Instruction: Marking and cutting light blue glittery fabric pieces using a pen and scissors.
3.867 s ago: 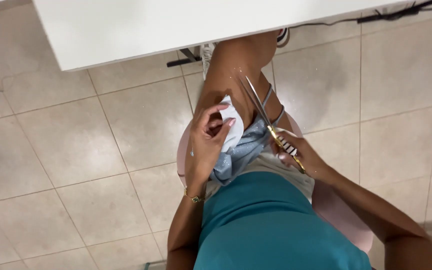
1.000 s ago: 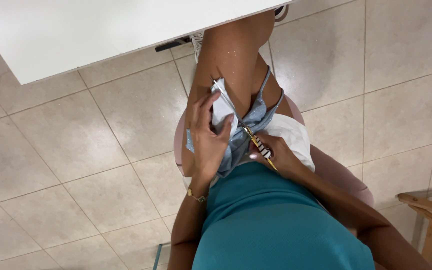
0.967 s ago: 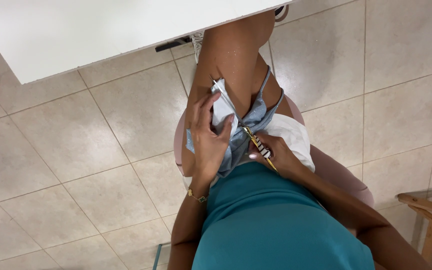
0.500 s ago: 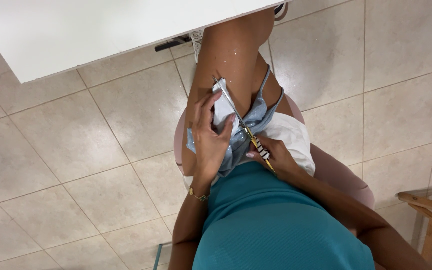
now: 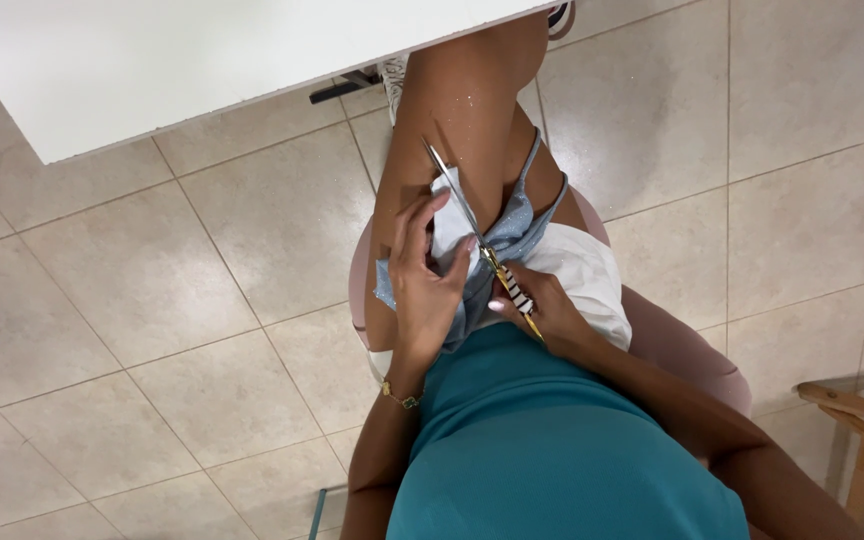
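Observation:
I look down at my lap, seated on a pink chair (image 5: 672, 345). My left hand (image 5: 425, 285) presses and holds a pale blue sparkly fabric (image 5: 512, 235) with thin straps against my thigh. My right hand (image 5: 537, 310) grips a pair of scissors (image 5: 472, 225) by its gold, striped handles. The silver blades point away from me and lie along the fabric's edge over my leg. A white piece of cloth (image 5: 577, 280) lies on my lap to the right of the blue fabric. A gold bracelet (image 5: 399, 398) sits on my left wrist.
A white table edge (image 5: 202, 60) spans the top of the view above my knees. Beige floor tiles (image 5: 152, 330) surround the chair. A wooden chair frame (image 5: 857, 430) stands at the lower right. A dark object (image 5: 342, 88) lies under the table.
The scissors' blades have slid forward along the fabric, away from me, since a second ago. My left hand stays on the blue fabric. The view has shifted slightly.

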